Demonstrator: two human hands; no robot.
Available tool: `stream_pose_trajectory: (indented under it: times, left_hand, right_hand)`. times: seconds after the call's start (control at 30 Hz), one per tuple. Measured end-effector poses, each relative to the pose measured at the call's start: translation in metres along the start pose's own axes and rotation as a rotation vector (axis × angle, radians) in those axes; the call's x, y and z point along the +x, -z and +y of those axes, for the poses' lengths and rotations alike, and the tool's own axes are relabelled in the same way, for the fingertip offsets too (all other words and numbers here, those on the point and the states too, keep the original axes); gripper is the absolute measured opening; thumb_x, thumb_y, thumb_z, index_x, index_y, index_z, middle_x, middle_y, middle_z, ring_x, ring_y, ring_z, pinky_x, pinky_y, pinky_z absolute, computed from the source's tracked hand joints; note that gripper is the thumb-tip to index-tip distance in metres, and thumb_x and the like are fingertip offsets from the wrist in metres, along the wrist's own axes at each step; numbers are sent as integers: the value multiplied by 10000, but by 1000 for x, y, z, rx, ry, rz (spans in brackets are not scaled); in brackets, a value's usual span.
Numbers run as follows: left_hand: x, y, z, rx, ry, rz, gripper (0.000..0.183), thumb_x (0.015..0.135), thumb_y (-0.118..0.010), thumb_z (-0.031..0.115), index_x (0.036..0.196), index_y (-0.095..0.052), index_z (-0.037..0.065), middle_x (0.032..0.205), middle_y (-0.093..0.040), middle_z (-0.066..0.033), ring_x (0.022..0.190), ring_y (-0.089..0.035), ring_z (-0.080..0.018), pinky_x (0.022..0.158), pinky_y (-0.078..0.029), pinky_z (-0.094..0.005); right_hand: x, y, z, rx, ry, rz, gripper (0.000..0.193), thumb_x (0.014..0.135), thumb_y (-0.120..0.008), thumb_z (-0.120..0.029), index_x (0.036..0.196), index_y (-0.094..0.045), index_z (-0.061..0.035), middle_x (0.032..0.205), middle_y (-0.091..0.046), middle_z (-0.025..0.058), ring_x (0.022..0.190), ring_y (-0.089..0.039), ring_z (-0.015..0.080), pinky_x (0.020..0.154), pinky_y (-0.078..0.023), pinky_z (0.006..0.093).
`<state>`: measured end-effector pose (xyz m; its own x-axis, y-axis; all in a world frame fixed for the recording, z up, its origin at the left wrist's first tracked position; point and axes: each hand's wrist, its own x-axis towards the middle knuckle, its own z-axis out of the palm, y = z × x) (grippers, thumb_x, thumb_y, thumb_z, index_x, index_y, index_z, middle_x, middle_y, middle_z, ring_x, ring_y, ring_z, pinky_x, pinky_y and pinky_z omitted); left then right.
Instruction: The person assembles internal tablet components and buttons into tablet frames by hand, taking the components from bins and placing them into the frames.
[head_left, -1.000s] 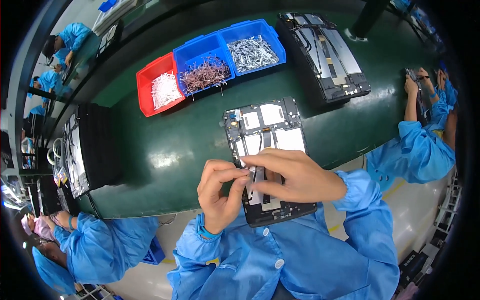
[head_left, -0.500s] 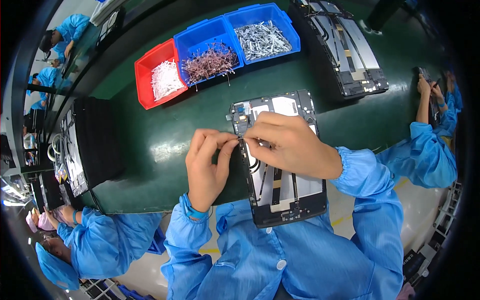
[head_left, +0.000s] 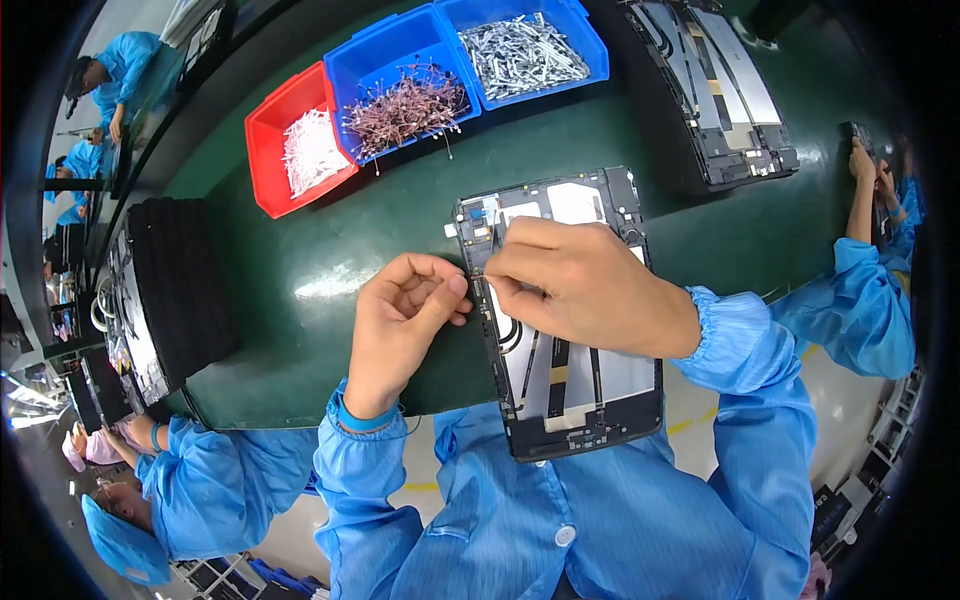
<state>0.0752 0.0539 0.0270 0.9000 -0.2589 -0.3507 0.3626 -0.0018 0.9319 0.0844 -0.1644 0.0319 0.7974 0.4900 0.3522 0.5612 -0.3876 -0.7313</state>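
Your green tabletop curves around you, with one co-worker well off to the left of your left grip and another well off to the right of your right grip. The device lies directly under your right grip and to the right of your left grip; its long axis runs away from your body, the far end leaning slightly left. Your right grip is the nearer, reaching across to pinch narrowly at the device's left long edge. Your left grip is also narrow, thumb to fingers, just beside that edge. You cannot tell whether something thin sits in either grip. Beyond and left of your grips come the red bin and middle bin; the right bin is straight beyond, and the right stack is beyond and to the right.
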Motion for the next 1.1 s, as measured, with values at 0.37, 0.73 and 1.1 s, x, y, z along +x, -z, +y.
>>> stream_pose_trajectory:
  times: [0.37, 0.73, 1.1]
  left_hand:
    - [7, 3, 10, 44, 58, -51, 73, 926, -659, 19, 961, -612, -25, 869, -681, -63, 782, -655, -113, 727, -546, -243]
    - [13, 4, 19, 94, 141, -64, 63, 906, -648, -10, 936, -615, -55, 855, -691, -94, 781, -672, -140, 736, -562, -274]
    - [12, 5, 21, 155, 130, -70, 80, 923, -653, 12, 944, -618, -57, 867, -693, -90, 801, -676, -131, 754, -556, -251]
  right_hand:
    - [6, 7, 1, -21, 34, -99, 97, 825, -658, -91, 795, -591, -27, 795, -536, 97, 651, -610, 299, 571, -511, 406]
    - [12, 11, 6, 32, 23, -184, 91, 838, -650, -97, 820, -628, -11, 809, -589, 120, 728, -639, 315, 647, -531, 414]
    - [12, 10, 9, 53, 28, -152, 84, 828, -645, -91, 810, -636, -10, 812, -590, 126, 737, -638, 317, 656, -531, 417]
